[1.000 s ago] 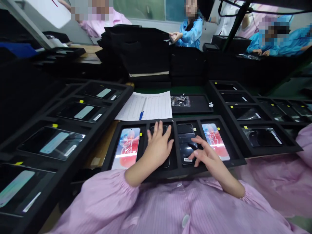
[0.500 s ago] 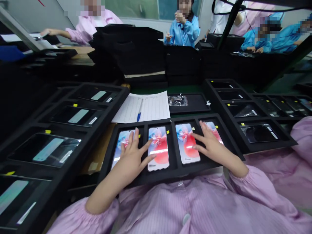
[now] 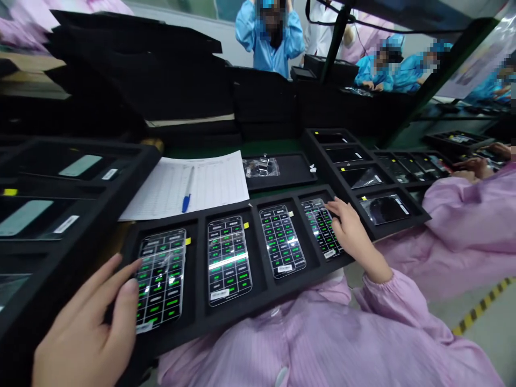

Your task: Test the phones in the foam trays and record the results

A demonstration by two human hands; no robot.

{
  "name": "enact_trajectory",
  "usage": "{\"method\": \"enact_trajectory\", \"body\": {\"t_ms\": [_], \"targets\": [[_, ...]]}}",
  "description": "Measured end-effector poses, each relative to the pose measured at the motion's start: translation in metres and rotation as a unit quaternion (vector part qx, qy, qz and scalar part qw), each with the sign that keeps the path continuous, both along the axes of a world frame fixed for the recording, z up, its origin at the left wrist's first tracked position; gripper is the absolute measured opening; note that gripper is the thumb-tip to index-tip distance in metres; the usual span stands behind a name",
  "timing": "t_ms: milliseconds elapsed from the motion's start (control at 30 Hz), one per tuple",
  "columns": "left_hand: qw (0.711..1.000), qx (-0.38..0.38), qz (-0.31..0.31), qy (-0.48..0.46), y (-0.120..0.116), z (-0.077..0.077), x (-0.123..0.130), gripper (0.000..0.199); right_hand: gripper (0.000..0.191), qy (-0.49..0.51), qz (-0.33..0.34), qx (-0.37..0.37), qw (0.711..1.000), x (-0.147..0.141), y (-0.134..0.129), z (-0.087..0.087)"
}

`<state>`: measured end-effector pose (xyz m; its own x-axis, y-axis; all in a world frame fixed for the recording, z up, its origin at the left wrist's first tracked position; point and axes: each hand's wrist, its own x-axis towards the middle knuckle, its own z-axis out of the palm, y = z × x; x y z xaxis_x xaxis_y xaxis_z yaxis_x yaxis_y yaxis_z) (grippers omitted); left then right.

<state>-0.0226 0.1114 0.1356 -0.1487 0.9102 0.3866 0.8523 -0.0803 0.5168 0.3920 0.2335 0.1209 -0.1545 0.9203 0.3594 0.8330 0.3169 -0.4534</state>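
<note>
A black foam tray (image 3: 197,317) lies before me with a row of phones in its compartments. Each lit screen shows a dark grid with green and white labels. My left hand (image 3: 91,317) is open at the left edge of the leftmost phone (image 3: 163,279), its fingertips at the screen's side. Over the right edge of the rightmost phone (image 3: 320,223) is my right hand (image 3: 350,231), open and holding nothing, fingers partly covering the screen. Between them lie a second phone (image 3: 229,258) and a third phone (image 3: 282,242), each beside a small yellow or pale tab.
A printed sheet (image 3: 161,188) with a blue pen (image 3: 187,191) lies behind the tray. Beyond it, a shallow black tray (image 3: 290,169) holds a bagged metal part. More phone trays flank both sides, and black trays (image 3: 141,70) are stacked behind. A co-worker's pink sleeve (image 3: 459,209) is at right.
The screens went from a red-and-blue flower picture to dark grids. My left hand moved left and nearer the camera; my right hand shifted to the last phone's edge. The view turned right.
</note>
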Motion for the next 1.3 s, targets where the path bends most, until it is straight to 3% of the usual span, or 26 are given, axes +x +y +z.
{"method": "enact_trajectory", "body": {"t_ms": [67, 133, 233, 300, 467, 600, 700, 933, 1133, 1233, 1300], "targets": [[0.998, 0.002, 0.055, -0.014, 0.003, 0.006, 0.008, 0.052, 0.039, -0.030, 0.000, -0.019, 0.999, -0.007, 0.003, 0.003], [0.998, -0.015, 0.063, -0.006, 0.006, 0.013, 0.014, 0.048, 0.038, -0.039, 0.020, -0.018, 0.999, -0.019, 0.002, 0.008], [0.997, -0.029, 0.062, 0.025, 0.009, 0.018, 0.015, 0.043, 0.041, -0.049, 0.117, -0.021, 0.992, -0.045, -0.004, 0.016], [0.997, -0.026, 0.058, 0.044, 0.012, 0.018, 0.013, 0.042, 0.043, -0.071, 0.165, -0.051, 0.982, -0.063, -0.006, 0.020], [0.996, -0.006, 0.027, 0.086, 0.021, 0.011, 0.010, 0.044, 0.043, -0.071, 0.213, -0.065, 0.972, -0.108, -0.009, 0.028], [0.991, -0.030, 0.051, 0.120, 0.024, 0.009, 0.013, 0.047, 0.046, -0.090, 0.311, -0.083, 0.943, -0.147, -0.009, 0.035], [0.988, -0.053, 0.060, 0.132, 0.023, 0.008, 0.014, 0.047, 0.047, -0.107, 0.321, -0.092, 0.936, -0.166, -0.007, 0.033], [0.985, -0.102, 0.043, 0.130, 0.017, 0.005, 0.015, 0.045, 0.036, -0.057, 0.301, -0.047, 0.951, -0.162, -0.014, 0.025], [0.988, -0.097, 0.030, 0.118, 0.013, 0.004, 0.014, 0.045, 0.030, -0.040, 0.378, -0.090, 0.921, -0.156, -0.020, 0.024], [0.989, -0.095, 0.010, 0.116, 0.005, 0.010, 0.004, 0.047, 0.037, -0.054, 0.310, -0.073, 0.946, -0.153, -0.016, 0.020], [0.986, -0.110, -0.037, 0.123, -0.001, 0.013, -0.007, 0.045, 0.040, -0.040, 0.271, -0.051, 0.960, -0.151, -0.013, 0.019]]}}
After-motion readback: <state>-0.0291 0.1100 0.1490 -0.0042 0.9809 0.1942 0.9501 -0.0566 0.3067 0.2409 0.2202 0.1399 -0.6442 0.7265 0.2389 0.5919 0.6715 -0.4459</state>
